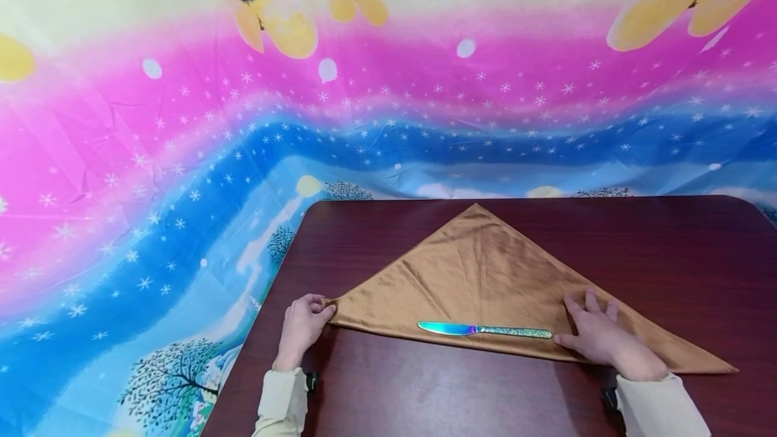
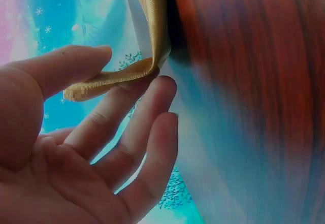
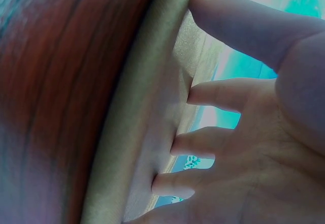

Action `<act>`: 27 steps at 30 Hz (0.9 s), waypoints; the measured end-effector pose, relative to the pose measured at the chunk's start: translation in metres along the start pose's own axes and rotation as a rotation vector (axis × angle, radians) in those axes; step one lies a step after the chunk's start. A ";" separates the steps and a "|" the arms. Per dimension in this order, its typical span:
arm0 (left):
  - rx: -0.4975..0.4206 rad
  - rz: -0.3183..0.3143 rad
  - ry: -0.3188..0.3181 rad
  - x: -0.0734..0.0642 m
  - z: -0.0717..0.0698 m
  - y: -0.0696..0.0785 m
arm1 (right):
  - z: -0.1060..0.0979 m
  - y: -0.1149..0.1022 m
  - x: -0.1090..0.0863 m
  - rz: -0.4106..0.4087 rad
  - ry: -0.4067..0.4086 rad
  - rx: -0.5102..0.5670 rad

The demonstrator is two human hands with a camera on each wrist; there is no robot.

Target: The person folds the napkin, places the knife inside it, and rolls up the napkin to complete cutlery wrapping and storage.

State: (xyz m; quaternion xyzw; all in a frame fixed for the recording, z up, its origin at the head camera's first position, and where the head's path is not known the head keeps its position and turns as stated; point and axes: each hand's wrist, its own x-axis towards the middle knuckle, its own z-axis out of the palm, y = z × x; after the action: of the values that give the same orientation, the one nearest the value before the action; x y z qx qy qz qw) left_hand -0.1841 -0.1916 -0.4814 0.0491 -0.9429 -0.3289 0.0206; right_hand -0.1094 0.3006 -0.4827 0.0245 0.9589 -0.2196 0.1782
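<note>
A golden-brown cloth napkin (image 1: 479, 268), folded into a triangle, lies on the table with its peak toward the far edge. My left hand (image 1: 303, 326) pinches its left corner; in the left wrist view the thumb and index finger grip that corner (image 2: 109, 84), slightly lifted. On the napkin's right part rests my right hand (image 1: 601, 332), fingers spread, with fingertips touching the cloth (image 3: 152, 112). An iridescent table knife (image 1: 485, 330) lies along the napkin's near folded edge, blade to the left. The knife's handle end is close to my right thumb, and whether they touch I cannot tell.
Beneath the napkin is a dark reddish-brown wooden table (image 1: 437, 390) with rounded far corners. Behind it and along its left side hangs a colourful backdrop cloth (image 1: 376, 86) with snowflakes, trees and cartoon figures.
</note>
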 end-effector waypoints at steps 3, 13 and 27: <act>0.009 0.010 0.006 0.000 0.000 0.000 | 0.000 0.000 0.000 -0.003 0.000 -0.005; 0.029 0.019 0.097 0.000 0.001 0.004 | 0.000 0.002 0.001 0.016 -0.013 0.007; -0.024 0.026 0.194 0.000 -0.001 0.016 | 0.001 0.002 0.001 0.003 -0.009 -0.002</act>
State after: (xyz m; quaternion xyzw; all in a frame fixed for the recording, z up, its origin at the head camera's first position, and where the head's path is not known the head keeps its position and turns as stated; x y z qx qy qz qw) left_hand -0.1855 -0.1799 -0.4706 0.0682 -0.9330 -0.3333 0.1169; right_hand -0.1096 0.3023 -0.4846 0.0246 0.9582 -0.2186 0.1828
